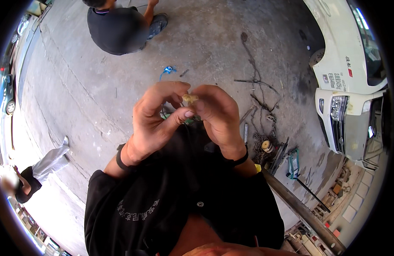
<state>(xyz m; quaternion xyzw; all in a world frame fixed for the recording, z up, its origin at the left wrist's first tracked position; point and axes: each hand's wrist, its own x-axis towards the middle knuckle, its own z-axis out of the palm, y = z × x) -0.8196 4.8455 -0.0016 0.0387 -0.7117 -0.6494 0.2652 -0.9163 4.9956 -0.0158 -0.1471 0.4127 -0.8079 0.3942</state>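
A: Quick one: which step are you on?
B: Looks like close two-handed fingertip work on a small yellowish piece [189, 98]. You have it up in front of your chest, between your hands, clear of the concrete floor [205, 47].
A: Right hand?
B: Your right hand [219, 119] is narrow, thumb and forefinger pinching the piece from its side.
A: Left?
B: Your left hand [151, 119] is curved in from the other side, thumb below the piece, forefinger above. Can't tell whether those fingertips press on it.
A: Anything under your hands?
B: Something green [188, 121] shows just below your thumbs, mostly hidden; you can't name it from this view.
A: What does your next move call for?
B: My read: hold the right pinch steady and let your left fingertips do any fine adjusting. The piece is tiny, so a slip could drop it to the floor, where a blue strap-like item [168, 69] lies beyond your hands.
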